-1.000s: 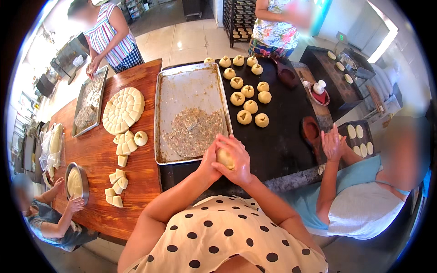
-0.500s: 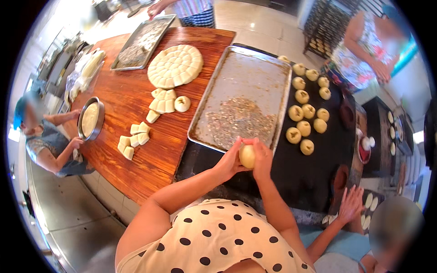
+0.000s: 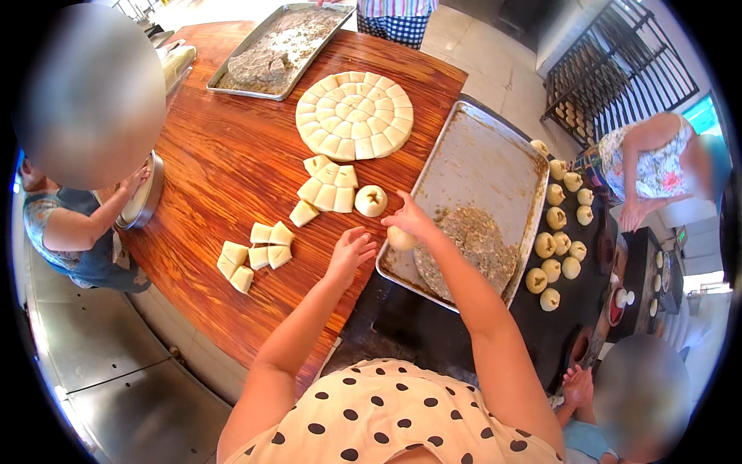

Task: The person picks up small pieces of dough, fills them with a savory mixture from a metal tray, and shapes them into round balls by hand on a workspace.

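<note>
a broad wooden table (image 3: pixel 209 162), reddish-brown with dark streaks, fills the middle of the room, with a black worktop (image 3: pixel 402 325) along its right side. beyond the far end spreads a pale tiled floor (image 3: pixel 475 50). a dark, many-shelved rack (image 3: pixel 618 69) stands at the upper right, near a light wall (image 3: pixel 568 39). curved metal panels (image 3: pixel 139 402) shine at the lower left; bright light glares at the right edge.

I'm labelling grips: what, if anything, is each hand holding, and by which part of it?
The right hand holds a dough ball by its upper side; exact finger contacts are unclear. The left hand holds nothing visible.
</note>
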`<state>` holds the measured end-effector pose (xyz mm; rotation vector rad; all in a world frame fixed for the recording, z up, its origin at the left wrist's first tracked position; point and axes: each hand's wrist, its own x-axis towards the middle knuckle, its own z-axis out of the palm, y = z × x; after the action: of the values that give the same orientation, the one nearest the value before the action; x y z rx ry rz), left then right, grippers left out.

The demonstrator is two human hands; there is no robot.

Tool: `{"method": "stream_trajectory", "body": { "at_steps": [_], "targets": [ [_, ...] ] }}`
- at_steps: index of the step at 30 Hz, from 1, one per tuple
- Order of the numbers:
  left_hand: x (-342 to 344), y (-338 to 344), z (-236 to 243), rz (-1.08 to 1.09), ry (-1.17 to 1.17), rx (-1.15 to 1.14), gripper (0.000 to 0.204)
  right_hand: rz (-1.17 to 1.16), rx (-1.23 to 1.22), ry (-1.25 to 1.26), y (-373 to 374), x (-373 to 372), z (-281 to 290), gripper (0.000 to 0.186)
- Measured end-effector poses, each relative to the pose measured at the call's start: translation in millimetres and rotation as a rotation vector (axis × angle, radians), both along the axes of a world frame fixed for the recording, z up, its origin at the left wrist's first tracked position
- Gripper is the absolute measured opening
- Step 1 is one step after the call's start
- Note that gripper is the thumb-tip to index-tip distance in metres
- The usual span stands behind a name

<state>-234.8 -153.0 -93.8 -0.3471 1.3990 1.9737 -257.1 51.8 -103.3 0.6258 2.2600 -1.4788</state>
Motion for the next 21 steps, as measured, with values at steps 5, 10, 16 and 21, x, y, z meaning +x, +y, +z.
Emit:
{"method": "stream_trajectory", "body": {
  "at_steps": [5,10,16,21],
  "targets": [
    [-38,20,-40,0.125,-0.14,0.077,0.047,0.203,0.438,-0.088,-18,-55,-18,0.114],
    [-53,30,-55,0.106,-0.114,0.003,0.047,0.4,0.479,-0.092,-41,-64,-5,0.106],
    [-38,18,-29,-0.074,0.13,-0.087,0.048,0.119,-0.106,0.272,-12,-39,-45,0.077],
    [-21,-4,-42,-0.069,0.368,-0.193,0.05,-0.077,-0.433,0.06,-17,-15,-16,0.077]
  ]
}}
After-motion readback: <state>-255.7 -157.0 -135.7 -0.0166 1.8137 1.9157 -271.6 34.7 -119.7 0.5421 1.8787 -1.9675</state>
